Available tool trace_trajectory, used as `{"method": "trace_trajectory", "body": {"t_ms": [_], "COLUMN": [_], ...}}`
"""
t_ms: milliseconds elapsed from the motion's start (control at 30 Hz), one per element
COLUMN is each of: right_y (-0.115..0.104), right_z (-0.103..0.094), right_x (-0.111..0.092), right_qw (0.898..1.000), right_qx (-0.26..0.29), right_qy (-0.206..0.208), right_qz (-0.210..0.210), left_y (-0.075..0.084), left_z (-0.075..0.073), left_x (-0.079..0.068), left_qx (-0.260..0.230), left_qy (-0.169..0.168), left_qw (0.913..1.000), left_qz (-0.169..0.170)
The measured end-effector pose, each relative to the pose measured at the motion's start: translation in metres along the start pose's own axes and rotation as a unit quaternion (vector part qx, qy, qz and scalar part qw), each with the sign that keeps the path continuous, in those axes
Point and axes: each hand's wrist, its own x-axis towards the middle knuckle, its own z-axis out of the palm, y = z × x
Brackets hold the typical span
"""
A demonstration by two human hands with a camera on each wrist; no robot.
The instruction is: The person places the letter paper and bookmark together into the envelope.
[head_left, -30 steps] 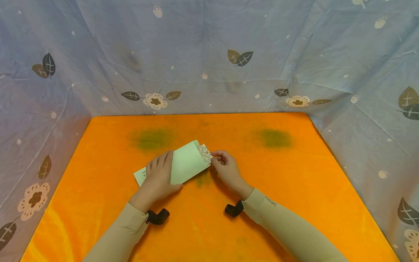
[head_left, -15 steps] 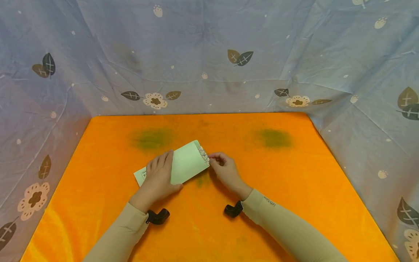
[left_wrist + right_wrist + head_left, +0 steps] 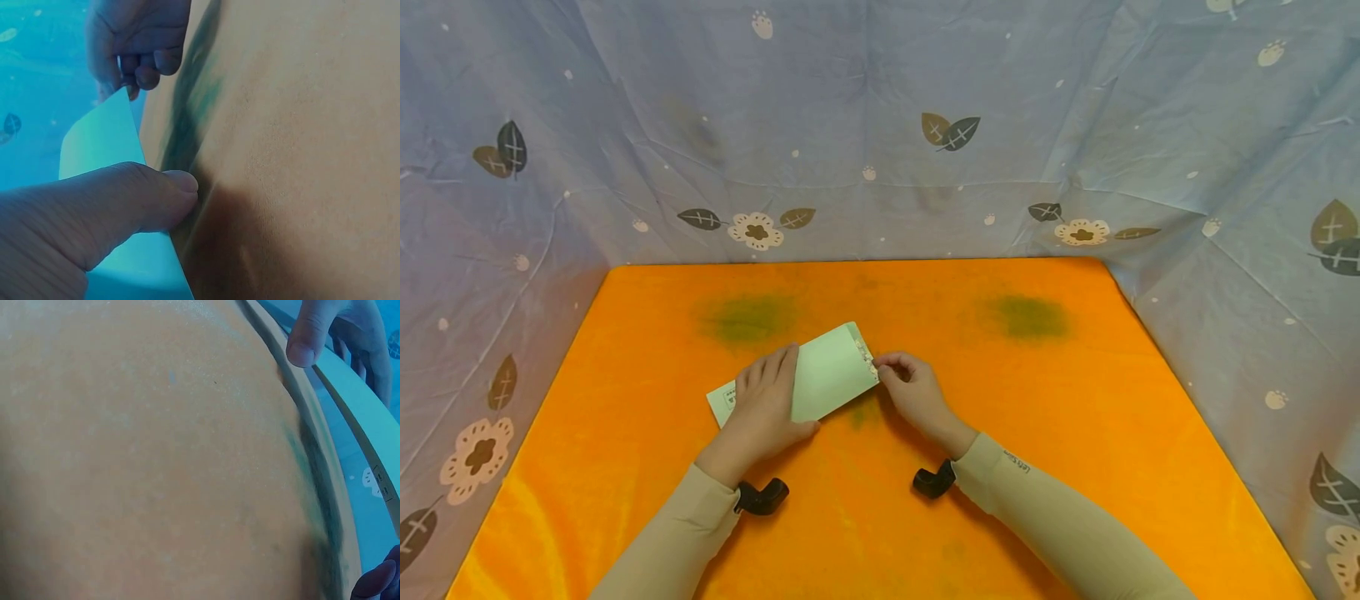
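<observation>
A pale green envelope [image 3: 833,373] lies tilted at mid-table in the head view, its mouth facing right. My left hand [image 3: 763,408] grips it across the body, thumb at the near edge and fingers over the top. A narrow strip of speckled card [image 3: 864,347] shows at the mouth; the rest is hidden inside. My right hand [image 3: 916,398] pinches at that strip's lower end with thumb and forefinger. In the left wrist view, the left thumb lies over the envelope [image 3: 100,140] and the right hand [image 3: 140,37] meets its far corner. Only the fingers [image 3: 375,582] show in the right wrist view.
An orange cloth [image 3: 1037,400] with dark green smudges covers the table. Blue-grey curtains [image 3: 865,100] printed with leaves and flowers enclose the back and both sides. A black wrist mount [image 3: 762,497] sits at the left cuff, another black mount [image 3: 935,479] at the right.
The speckled card has slid left into the envelope, from a wide exposed piece to a thin strip. My right hand has moved slightly left with it; the left hand has stayed still.
</observation>
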Motion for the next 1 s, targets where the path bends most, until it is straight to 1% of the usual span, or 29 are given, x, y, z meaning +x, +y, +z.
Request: {"method": "trace_trajectory", "body": {"t_ms": [200,400,533,567,800,1000], "right_y": [-0.005,-0.030,-0.035,-0.034,0.003,0.007], "right_z": [0.001,0.002,0.003,0.004,0.005,0.007], "right_x": [-0.002,-0.013,-0.015,-0.015,-0.001,-0.001], "right_qw": [1.000,0.999,0.999,0.999,0.999,0.999], "right_qx": [-0.015,-0.033,-0.038,-0.040,-0.032,-0.045], "right_qy": [-0.002,-0.002,0.004,0.004,0.005,0.014], "right_qz": [-0.002,-0.017,-0.014,-0.014,-0.004,-0.018], "left_y": [0.000,0.001,0.001,0.001,0.001,-0.001], "left_z": [0.001,0.001,0.001,0.001,0.002,0.003], "left_x": [0.001,0.000,0.000,0.000,0.001,0.001], "left_qx": [-0.003,-0.004,-0.003,-0.002,0.002,0.002], "left_qy": [0.004,0.008,0.010,0.010,0.006,0.004], "left_qw": [1.0000,0.9999,0.9999,0.9999,1.0000,1.0000], "left_qz": [0.002,0.005,0.003,0.003,0.000,-0.001]}}
